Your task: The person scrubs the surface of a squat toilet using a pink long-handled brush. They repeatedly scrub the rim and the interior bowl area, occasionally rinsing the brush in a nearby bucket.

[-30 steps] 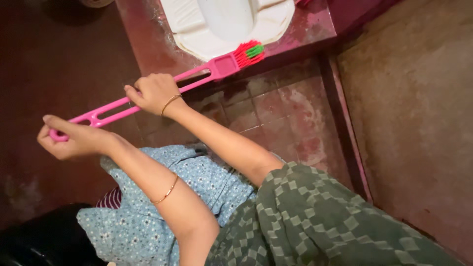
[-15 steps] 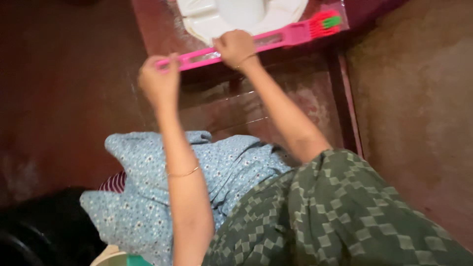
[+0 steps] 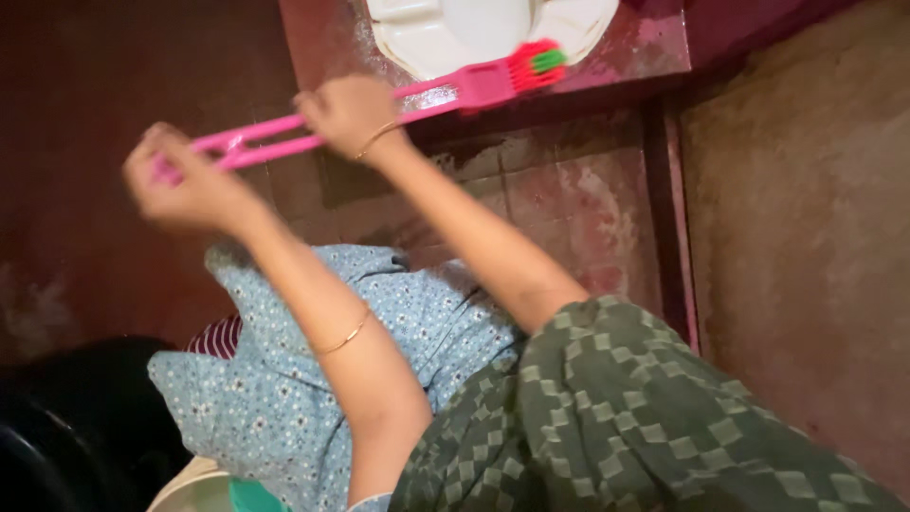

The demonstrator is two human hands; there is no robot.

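Overhead, both hands gripped the pink brush (image 3: 379, 106), the left hand (image 3: 185, 185) closed round its handle end, the right hand (image 3: 349, 112) clenched mid-handle, its red-green bristles resting on the white pan (image 3: 427, 38) rim.

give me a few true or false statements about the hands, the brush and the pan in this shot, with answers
1. Both hands grip the pink brush. True.
2. The brush head has blue bristles. False: they are red and green.
3. The right hand holds the handle nearer the head than the left hand. True.
4. The brush head lies on the tiled floor. False: it is at the rim of the white squat pan.
5. The pan is black. False: it is white.
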